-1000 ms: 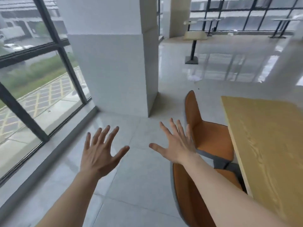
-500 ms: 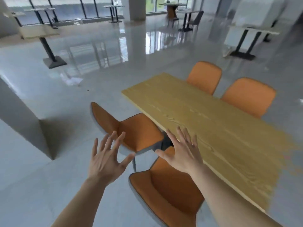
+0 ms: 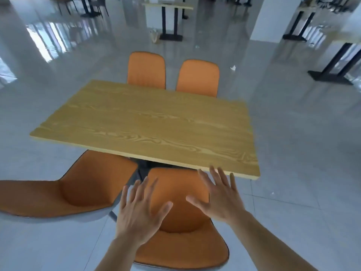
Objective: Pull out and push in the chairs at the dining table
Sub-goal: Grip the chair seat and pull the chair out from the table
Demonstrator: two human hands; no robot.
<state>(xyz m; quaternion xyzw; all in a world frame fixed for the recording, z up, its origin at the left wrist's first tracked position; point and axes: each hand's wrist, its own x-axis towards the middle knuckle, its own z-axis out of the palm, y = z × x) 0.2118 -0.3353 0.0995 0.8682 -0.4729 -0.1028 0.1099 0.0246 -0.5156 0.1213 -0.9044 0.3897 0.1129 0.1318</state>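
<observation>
A wooden dining table [image 3: 148,122] fills the middle of the view. Two orange chairs stand on its near side: one directly below me [image 3: 181,241] and one to the left [image 3: 64,190], both drawn back from the table edge. Two more orange chairs, the far left one [image 3: 146,70] and the far right one [image 3: 197,78], are tucked in on the other side. My left hand [image 3: 139,212] and my right hand [image 3: 219,198] hover with fingers spread above the near chair. Neither hand holds anything.
Glossy grey tile floor surrounds the table. Other tables with black legs stand at the back [image 3: 170,20] and at the right [image 3: 336,61]. A white pillar [image 3: 273,18] rises at the back right. Small scraps of litter [image 3: 233,68] lie on the floor.
My view has swung right from the window and pillar to face the table squarely. Both spread hands now hang over the near chair instead of the floor.
</observation>
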